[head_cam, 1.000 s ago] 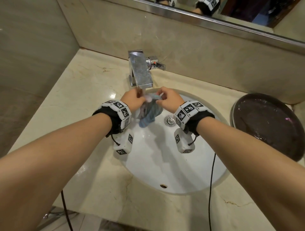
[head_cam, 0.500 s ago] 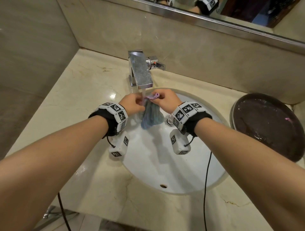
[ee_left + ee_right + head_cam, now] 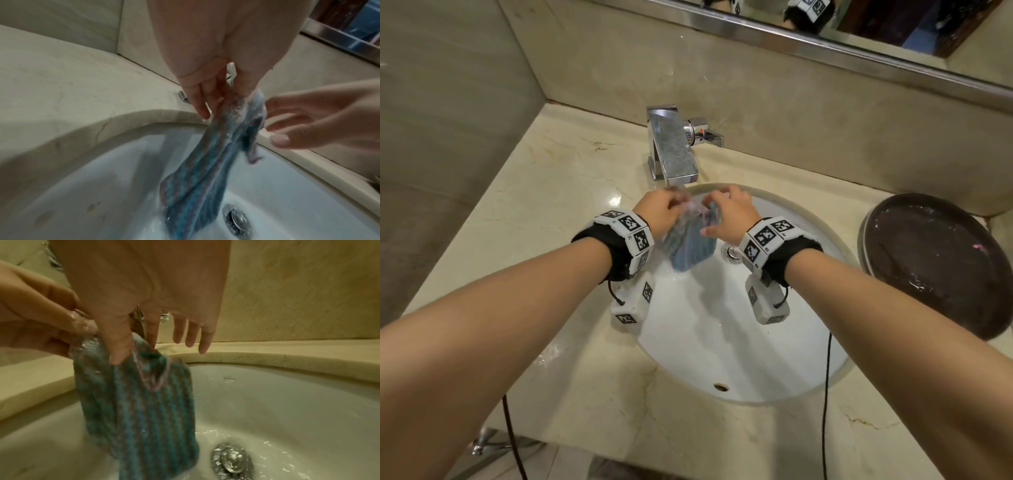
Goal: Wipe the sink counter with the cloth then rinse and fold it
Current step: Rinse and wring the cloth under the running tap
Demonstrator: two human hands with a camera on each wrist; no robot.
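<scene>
Head view: two bare forearms reach over a round white sink set into a beige marble counter. Both hands meet just below the spout of a square chrome tap, at the sink's back edge. The left hand pinches the top of a wet blue striped cloth between thumb and fingers. The right hand pinches the same top edge with thumb and forefinger; its other fingers are spread loosely and hold nothing. The cloth hangs down from the two hands into the sink, above and just left of the drain. Water runs from the tap onto the cloth's top and shimmers around the drain. A dark round tray sits on the counter to the right of the sink. Above the tap, a mirror edge runs along the wall. Each wrist wears a black band with patterned white tags.
</scene>
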